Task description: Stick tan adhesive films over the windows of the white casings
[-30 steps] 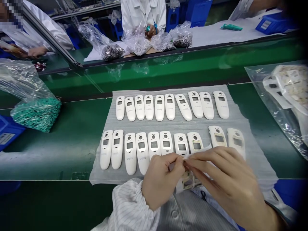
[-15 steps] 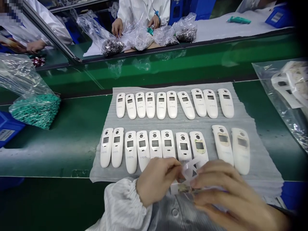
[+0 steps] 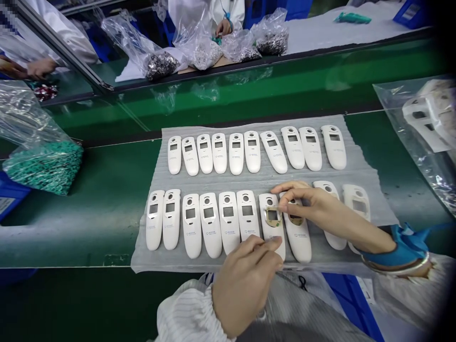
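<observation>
A thin tan frame [image 3: 273,223] lies around the window of a white casing [image 3: 276,233], seventh from the left in the near row on the pale foam sheet [image 3: 199,184]. The right hand [image 3: 308,204] reaches over the neighbouring casing [image 3: 299,240], thumb and fingertips drawn together at the frame's upper right corner; whether they pinch it I cannot tell. The left hand [image 3: 247,280] is loosely bent, fingertips at the first casing's lower part, its grip unclear. Beyond, a far row of casings [image 3: 236,161] lies on the same sheet
</observation>
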Available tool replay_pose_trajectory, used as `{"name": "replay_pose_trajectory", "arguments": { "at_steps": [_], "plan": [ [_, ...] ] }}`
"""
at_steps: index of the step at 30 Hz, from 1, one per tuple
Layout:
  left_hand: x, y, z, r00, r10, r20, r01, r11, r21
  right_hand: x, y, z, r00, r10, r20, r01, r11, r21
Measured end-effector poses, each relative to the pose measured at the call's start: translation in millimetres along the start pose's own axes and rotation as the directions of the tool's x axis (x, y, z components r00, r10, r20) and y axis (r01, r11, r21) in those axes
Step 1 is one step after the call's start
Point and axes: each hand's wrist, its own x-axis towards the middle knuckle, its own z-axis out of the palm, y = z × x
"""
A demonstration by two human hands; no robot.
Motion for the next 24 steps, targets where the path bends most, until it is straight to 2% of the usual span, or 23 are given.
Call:
{"name": "replay_pose_trajectory", "arguments": {
  "at_steps": [11,16,24],
  "plan": [
    [1,-2,1.7,0.999,-0.02,0.043,0.02,1.0,0.004,5,7,-4,0.999,-0.037,0.037,0.04,0.997,-0.062],
    [2,-2,0.9,0.997,-0.033,0.066,0.034,0.999,-0.004,5,9,-1,0.995,-0.103,0.003,0.103,0.993,-0.054],
    [4,1,-0.7,0.999,-0.027,0.035,0.027,1.0,0.004,6,14,0,0.985,-0.169,-0.027,0.165,0.98,-0.115]
  ]
}}
